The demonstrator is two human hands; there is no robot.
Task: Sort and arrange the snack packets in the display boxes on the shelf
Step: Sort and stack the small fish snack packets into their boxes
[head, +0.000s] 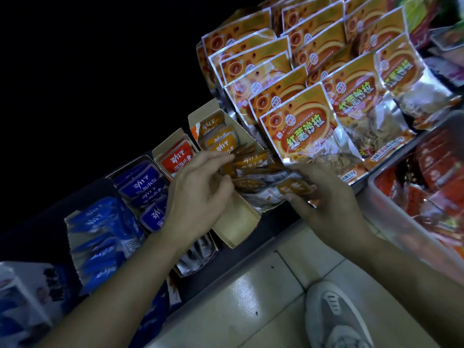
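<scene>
Orange snack packets (251,160), left hand (198,189) pinching one, right hand (329,199) gripping several

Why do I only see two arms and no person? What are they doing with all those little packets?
There is no machine here. A person wears a camera on their head, so this one picture shows what they see when they look down: their own arms, the floor and a shoe. The left hand and the right hand both grip a bunch of small orange packets over an open cardboard box on the shelf. More of these packets stand at the back of that box. To its left are boxes with red packets and blue packets. Above are rows of big orange bags. On the right, a clear tub holds red bags. The top left is too dark to make out.
</scene>
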